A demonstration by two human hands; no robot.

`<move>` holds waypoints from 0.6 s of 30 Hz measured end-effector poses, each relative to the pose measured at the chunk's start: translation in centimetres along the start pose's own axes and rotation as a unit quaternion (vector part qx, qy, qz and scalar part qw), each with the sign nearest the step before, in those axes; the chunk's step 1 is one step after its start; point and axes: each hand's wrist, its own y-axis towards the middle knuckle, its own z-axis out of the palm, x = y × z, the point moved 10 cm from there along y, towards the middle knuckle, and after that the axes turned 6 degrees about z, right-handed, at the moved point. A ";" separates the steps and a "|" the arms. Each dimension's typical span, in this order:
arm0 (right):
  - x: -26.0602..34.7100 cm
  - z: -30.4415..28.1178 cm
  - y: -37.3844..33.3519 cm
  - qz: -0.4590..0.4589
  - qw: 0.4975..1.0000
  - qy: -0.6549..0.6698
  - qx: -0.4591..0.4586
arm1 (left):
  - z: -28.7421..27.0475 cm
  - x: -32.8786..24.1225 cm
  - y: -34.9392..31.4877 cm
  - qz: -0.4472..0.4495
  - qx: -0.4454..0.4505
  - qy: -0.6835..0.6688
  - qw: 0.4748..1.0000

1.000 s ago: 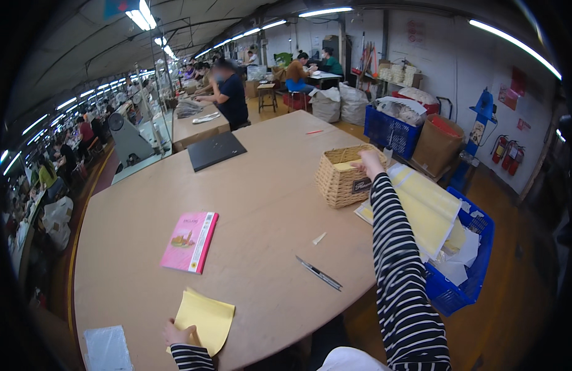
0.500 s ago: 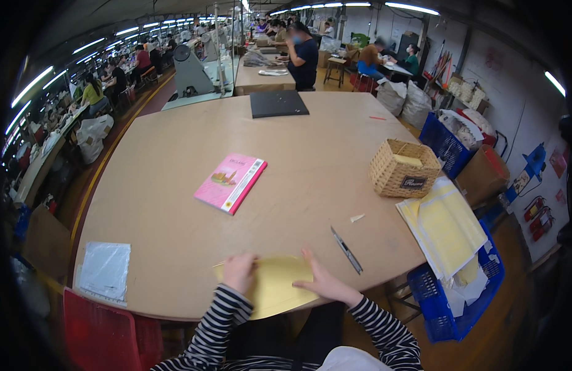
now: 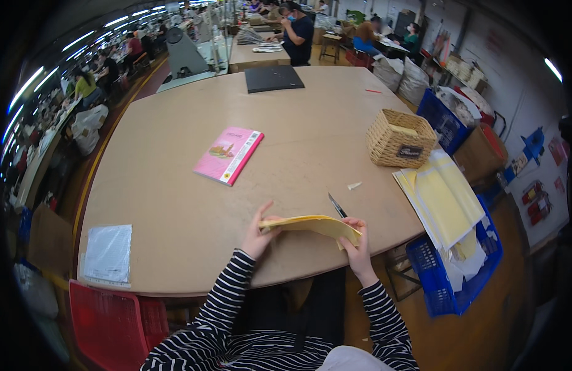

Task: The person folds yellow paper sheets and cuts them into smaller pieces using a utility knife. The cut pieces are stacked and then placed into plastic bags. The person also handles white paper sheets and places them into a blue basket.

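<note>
A thin stack of yellow paper sheets is lifted off the near edge of the table, seen nearly edge-on and sagging toward its right end. My left hand is closed on the stack's left end, one finger sticking up. My right hand pinches the right end between thumb and fingers. Just beyond the right hand lies a craft knife, its lower part hidden. Farther off on the table is a pink book with a white spine strip. A small white scrap lies beyond the knife.
At the table's right edge stand a wicker basket and yellow sheets above a blue crate. A clear plastic packet lies at the left. A black folder sits at the far edge. A red chair stands near left.
The yellow sheets have come up from the table into both hands and now show their edge. My right hand has moved right, onto their right end. The view has tilted downward.
</note>
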 end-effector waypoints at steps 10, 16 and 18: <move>-2.3 -2.0 -2.1 -0.060 0.996 -0.006 -0.069 | -0.1 1.3 -2.3 0.086 -0.114 -0.021 0.990; -2.1 1.4 -3.2 0.018 0.988 -0.143 -0.049 | 3.4 0.3 -3.7 0.060 -0.112 0.018 0.992; -1.1 3.6 -3.7 0.014 0.984 -0.173 -0.048 | 4.3 0.6 -4.7 0.035 -0.139 0.049 0.988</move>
